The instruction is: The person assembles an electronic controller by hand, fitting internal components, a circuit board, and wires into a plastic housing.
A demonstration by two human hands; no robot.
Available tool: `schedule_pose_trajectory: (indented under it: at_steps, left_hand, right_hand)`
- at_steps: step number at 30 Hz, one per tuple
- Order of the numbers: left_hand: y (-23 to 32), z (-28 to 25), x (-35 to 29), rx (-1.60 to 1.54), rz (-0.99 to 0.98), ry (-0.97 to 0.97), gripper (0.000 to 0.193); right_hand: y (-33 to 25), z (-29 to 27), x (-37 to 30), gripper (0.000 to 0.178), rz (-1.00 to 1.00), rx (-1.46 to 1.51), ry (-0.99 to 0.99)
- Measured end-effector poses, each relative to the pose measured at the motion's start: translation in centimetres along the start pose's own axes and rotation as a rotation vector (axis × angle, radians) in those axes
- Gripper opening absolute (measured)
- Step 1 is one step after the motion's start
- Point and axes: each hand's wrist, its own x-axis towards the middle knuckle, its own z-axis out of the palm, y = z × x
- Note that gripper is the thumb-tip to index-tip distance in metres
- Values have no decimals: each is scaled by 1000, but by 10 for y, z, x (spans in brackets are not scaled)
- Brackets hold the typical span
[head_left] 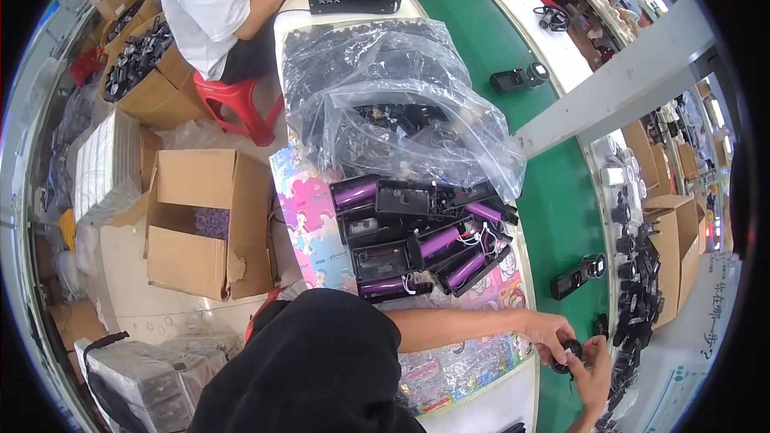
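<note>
Over the green conveyor belt at the lower right, my left hand (548, 332) and my right hand (592, 369) meet around a small black round part (571, 347). Fingers of both hands are closed on it and cover much of its surface, so its exact kind does not show. Beside my left forearm lies a pile of black plastic housings (383, 261), several holding purple cylindrical battery cells (439, 242) with thin wires. A black handheld device (571, 279) rests on the belt just beyond my hands.
Behind the housings sits a large clear plastic bag (377, 72) of black parts. More black parts (638, 289) line the belt's right edge. A grey metal post (618, 72) crosses the belt. At left stand an open cardboard box (192, 265), a red stool (241, 104) and a seated co-worker (204, 8).
</note>
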Motion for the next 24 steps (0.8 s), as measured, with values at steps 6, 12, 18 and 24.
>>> schedule_pose_trajectory:
  at_steps: [6,12,18,24]
  left_hand:
    - [16,-2,-13,-364,192,241,30]
    - [21,0,-21,-464,-7,476,30]
    - [6,-15,-2,-374,55,529,33]
    - [17,-10,-4,-326,52,490,41]
  right_hand:
    - [-124,13,26,32,-547,-492,658]
    - [-283,118,122,12,-1138,9,287]
    - [-348,166,198,18,-884,-271,183]
    - [-342,186,202,20,-837,-458,327]
